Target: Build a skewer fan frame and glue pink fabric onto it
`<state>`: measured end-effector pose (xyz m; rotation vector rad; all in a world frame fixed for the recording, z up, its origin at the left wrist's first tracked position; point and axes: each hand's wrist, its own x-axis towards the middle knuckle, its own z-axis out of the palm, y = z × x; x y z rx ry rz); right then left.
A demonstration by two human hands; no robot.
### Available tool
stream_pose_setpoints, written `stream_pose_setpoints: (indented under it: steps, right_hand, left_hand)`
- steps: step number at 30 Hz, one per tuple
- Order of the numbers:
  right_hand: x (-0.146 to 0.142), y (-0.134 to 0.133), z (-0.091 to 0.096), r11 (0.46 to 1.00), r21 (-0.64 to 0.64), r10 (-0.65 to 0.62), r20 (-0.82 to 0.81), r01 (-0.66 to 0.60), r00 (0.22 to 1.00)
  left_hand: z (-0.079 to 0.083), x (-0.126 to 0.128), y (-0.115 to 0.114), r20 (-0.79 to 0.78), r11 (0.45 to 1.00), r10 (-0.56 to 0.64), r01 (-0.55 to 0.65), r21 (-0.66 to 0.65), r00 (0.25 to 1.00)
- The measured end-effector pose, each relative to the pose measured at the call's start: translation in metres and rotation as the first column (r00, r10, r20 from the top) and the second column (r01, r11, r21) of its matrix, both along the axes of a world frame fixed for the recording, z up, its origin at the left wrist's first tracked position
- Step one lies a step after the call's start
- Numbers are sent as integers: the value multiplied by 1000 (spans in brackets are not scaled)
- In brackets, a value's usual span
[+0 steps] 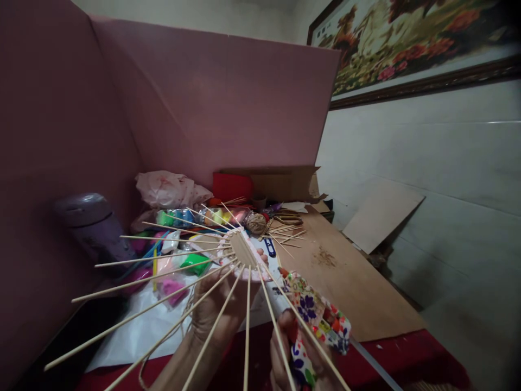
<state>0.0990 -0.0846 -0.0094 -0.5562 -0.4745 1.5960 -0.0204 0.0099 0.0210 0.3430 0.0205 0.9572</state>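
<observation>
My left hand (214, 304) is closed around a half-round cardboard piece (243, 251) with a pale pink and white edge, holding it over the table. Thin bamboo skewers (140, 316) fan out from its curved rim toward the left and toward me. In my right hand (280, 350) is a flower-patterned glue gun (307, 304), its orange nozzle end near the rim on the right. A clear glue stick (376, 365) sticks out of its back. Skewers pass in front of both hands and hide some of the fingers.
A blue utility knife (269, 247), a twine ball (256, 224) and loose skewers (290, 233) lie beyond the hands. Colourful clay packs (175, 218) and a purple flask (95, 228) stand left. A brown board (366, 307) covers the right side; a pink partition (211, 103) rises behind.
</observation>
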Motion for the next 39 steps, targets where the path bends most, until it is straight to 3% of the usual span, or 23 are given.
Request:
stream_pose_setpoints:
  steps: [3, 5, 7, 8, 10, 12, 14, 17, 19, 22, 24, 26, 27, 28, 30, 31, 32, 33, 35, 39]
  right_hand:
    - [13, 5, 7, 1000, -14, -9, -29, 8, 1000]
    - [28, 11, 13, 995, 8, -102, -7, 102, 995]
    - [52, 22, 15, 977, 37, -212, 185, 209, 960]
    - [66, 30, 14, 963, 59, -267, 328, 262, 906]
    - [100, 48, 8, 938, 113, -321, 633, 326, 705]
    - [134, 65, -1, 931, 162, -293, 867, 328, 404]
    - [165, 81, -8, 928, 248, -278, 958, 279, 72]
    - [196, 98, -14, 953, 288, -235, 898, 92, -371]
    - [204, 106, -16, 953, 303, -238, 802, 29, -548]
    - [197, 111, -13, 953, 302, -259, 732, -41, -631]
    - [180, 109, -3, 922, 387, -318, 719, -24, -618]
    - [153, 103, 11, 856, 517, -459, 755, -5, -468]
    - [137, 101, 18, 848, 530, -506, 806, -5, -306]
    - [120, 98, 24, 879, 477, -477, 874, -24, -90]
    - [88, 95, 32, 957, 273, -225, 911, -99, 345]
    - [74, 95, 34, 970, 189, -83, 845, -151, 529]
    - [61, 95, 34, 966, 142, 47, 728, -217, 683]
    - [51, 97, 33, 956, 100, 168, 591, -278, 789]
    - [37, 102, 30, 941, 17, 309, 364, -338, 878]
    - [25, 111, 27, 947, -108, 314, 129, -301, 941]
  left_hand:
    - [3, 2, -2, 36, 1000, 4, -4, -14, 999]
    - [5, 2, -3, 24, 1000, 10, -10, -23, 1000]
    - [6, 2, -3, -1, 999, 21, -21, -27, 1000]
    - [6, 2, -3, -13, 999, 25, -25, -31, 1000]
    - [6, 0, -2, -33, 998, 26, -27, -50, 999]
    - [6, -2, -1, -37, 997, 13, -15, -71, 999]
    - [7, -3, -1, -31, 996, 1, -4, -89, 1000]
    - [10, -2, -1, -30, 991, 17, -21, -131, 999]
    - [13, 0, -1, -37, 984, 30, -36, -173, 999]
    - [14, 0, -1, -51, 979, 6, -16, -204, 999]
    - [14, -1, -1, -67, 981, -23, 10, -194, 997]
    - [13, 0, -1, -85, 984, -45, 29, -178, 995]
    - [12, 0, -1, -94, 984, -61, 44, -173, 994]
    - [11, 1, -1, -102, 984, -77, 59, -167, 992]
    - [10, 3, -1, -112, 986, -104, 87, -145, 988]
    - [9, 4, -1, -114, 987, -114, 99, -128, 987]
    - [8, 4, 0, -114, 989, -115, 103, -106, 987]
    - [6, 4, 1, -114, 991, -111, 102, -83, 987]
    - [4, 2, 4, -113, 995, -95, 91, -42, 989]
    - [0, -3, 10, -140, 996, -90, 87, -23, 986]
